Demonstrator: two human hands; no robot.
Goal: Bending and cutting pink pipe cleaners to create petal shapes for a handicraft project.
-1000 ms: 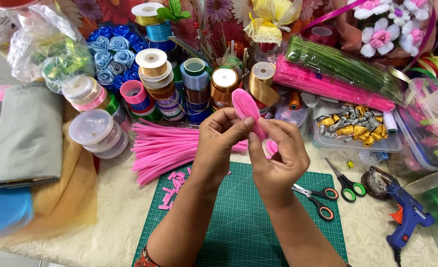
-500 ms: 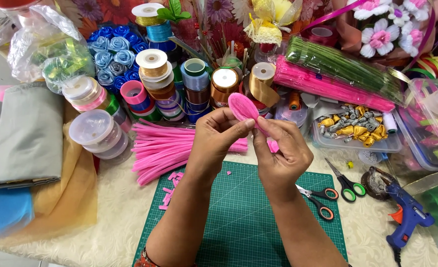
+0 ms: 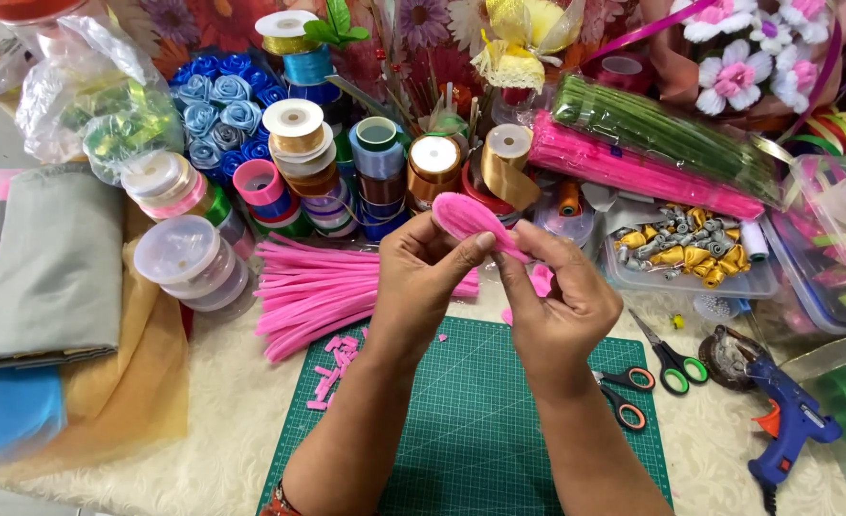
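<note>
Pinching a pink petal-shaped pipe-cleaner loop above the green cutting mat, the left hand is gripping its edge while the right hand is apparently clasping its stem.

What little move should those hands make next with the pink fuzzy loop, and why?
Probably pinch and twist the stem just under the pink loop. The left hand steadies the petal-shaped loop from below, while the right hand grips its lower end, so the loop looks formed but its base may not yet be locked.
</note>
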